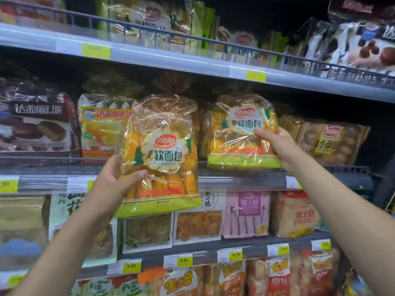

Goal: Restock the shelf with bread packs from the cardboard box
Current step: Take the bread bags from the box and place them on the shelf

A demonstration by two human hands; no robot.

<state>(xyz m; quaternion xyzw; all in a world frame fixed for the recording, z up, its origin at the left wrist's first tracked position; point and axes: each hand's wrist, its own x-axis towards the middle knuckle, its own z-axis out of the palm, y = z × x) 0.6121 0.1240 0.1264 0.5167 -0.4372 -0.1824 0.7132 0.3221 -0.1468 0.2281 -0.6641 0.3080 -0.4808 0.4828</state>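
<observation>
The person is holding two bread packs up to the middle shelf (pixel 256 180). The left hand (pixel 115 180) is gripping the nearer bread pack (pixel 160 154) by its lower left side, thumb pressing across the front film and the other fingers hidden behind; this pack is hanging in front of the shelf's front edge, not yet resting on it. The right hand (pixel 275 142) is closing on the second bread pack (pixel 243 133) at its right side, thumb on the printed label, and that pack's green bottom band is sitting at the front rail of the shelf, though whether its weight is on the shelf cannot be told.

Both packs are looking light and soft: thin, crinkly clear film around small wrapped rolls, so they will probably sag and slip if pinched at one corner, and the rolls will likely crush under a hard squeeze. Holding low on the sides or under the base band seems the safest.

Open room is appearing between the yellow pie box (pixel 100 127) towards the shelf's left end and the second pack. The low front rail must be cleared, and the shelf above is leaving modest headroom for the tied bag tops. The cardboard box is not in view.
</observation>
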